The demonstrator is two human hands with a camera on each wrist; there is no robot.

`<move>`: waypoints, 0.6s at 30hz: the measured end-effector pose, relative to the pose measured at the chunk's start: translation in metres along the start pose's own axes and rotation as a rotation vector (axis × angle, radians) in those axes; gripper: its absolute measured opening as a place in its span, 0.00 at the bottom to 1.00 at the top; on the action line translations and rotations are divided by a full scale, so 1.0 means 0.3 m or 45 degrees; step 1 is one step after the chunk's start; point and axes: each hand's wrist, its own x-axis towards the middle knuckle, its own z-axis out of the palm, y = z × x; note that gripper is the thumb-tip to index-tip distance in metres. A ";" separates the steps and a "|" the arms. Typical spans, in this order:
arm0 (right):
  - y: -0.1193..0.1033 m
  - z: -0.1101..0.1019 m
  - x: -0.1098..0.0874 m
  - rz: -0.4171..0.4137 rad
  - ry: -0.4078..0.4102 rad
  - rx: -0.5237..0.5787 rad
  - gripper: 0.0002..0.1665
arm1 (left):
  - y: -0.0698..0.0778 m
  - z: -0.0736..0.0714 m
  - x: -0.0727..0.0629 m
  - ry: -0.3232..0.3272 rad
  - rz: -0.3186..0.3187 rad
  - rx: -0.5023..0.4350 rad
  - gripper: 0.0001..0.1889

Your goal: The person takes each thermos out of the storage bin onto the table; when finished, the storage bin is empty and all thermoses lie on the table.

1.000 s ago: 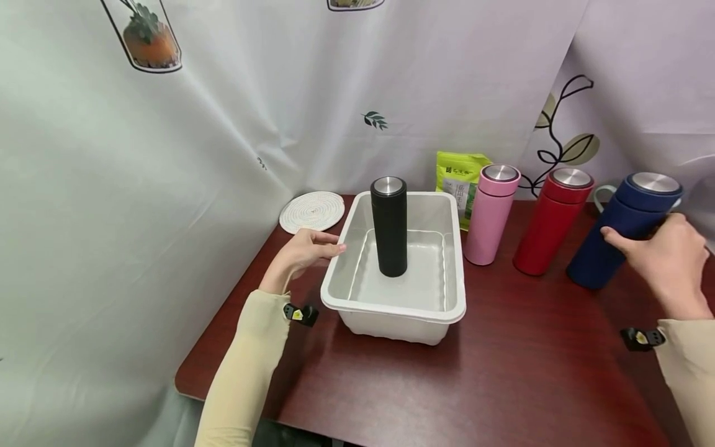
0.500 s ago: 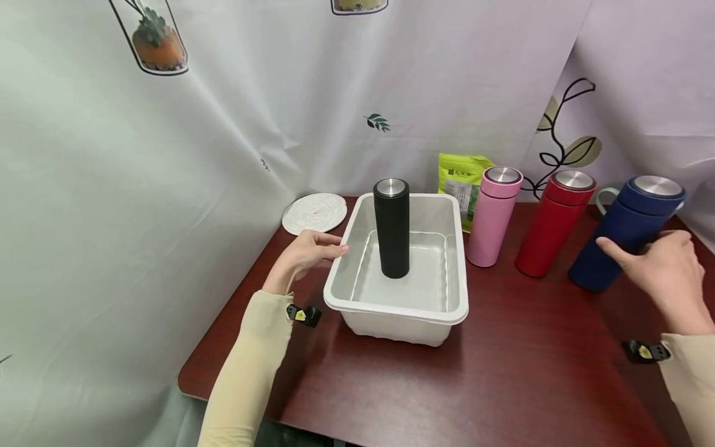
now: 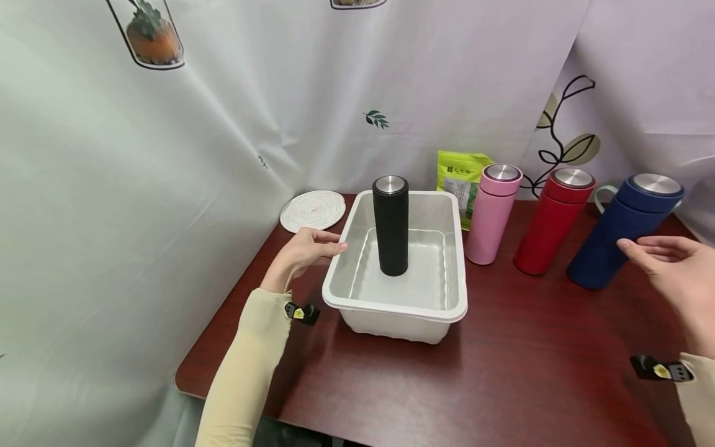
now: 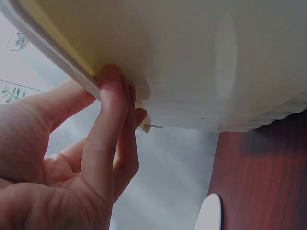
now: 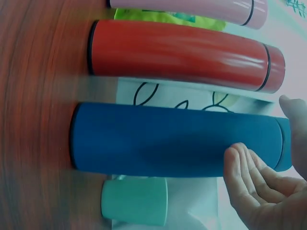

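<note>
My left hand [image 3: 304, 253] pinches the left rim of a pale grey plastic tub [image 3: 393, 308], thumb on top and fingers [image 4: 111, 91] bent against the underside of the lip. Inside the tub a black thermos flask [image 3: 392, 236] with a steel-topped lid stands upright. At far right, my right hand [image 3: 673, 267] is beside a blue thermos flask [image 3: 611, 233], thumb and fingers spread with a gap between them and not wrapped round it. In the right wrist view its fingers [image 5: 235, 165] overlap the blue flask near the lid. The blue flask stands upright on the table.
A red flask [image 3: 553, 223] and a pink flask [image 3: 491, 220] stand in a row left of the blue one. Behind them are a yellow-green pouch [image 3: 451, 167] and a mug [image 5: 134, 201]. A round woven mat [image 3: 313, 211] lies at the back left of the dark red table [image 3: 514, 372].
My right hand has let go of the blue flask and drawn back toward the front right. The flask stays where it stood. My left hand keeps hold of the tub's rim.
</note>
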 end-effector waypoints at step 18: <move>-0.153 0.112 -0.052 -0.169 -0.167 -0.091 0.31 | 0.005 0.003 0.000 0.005 -0.016 0.004 0.29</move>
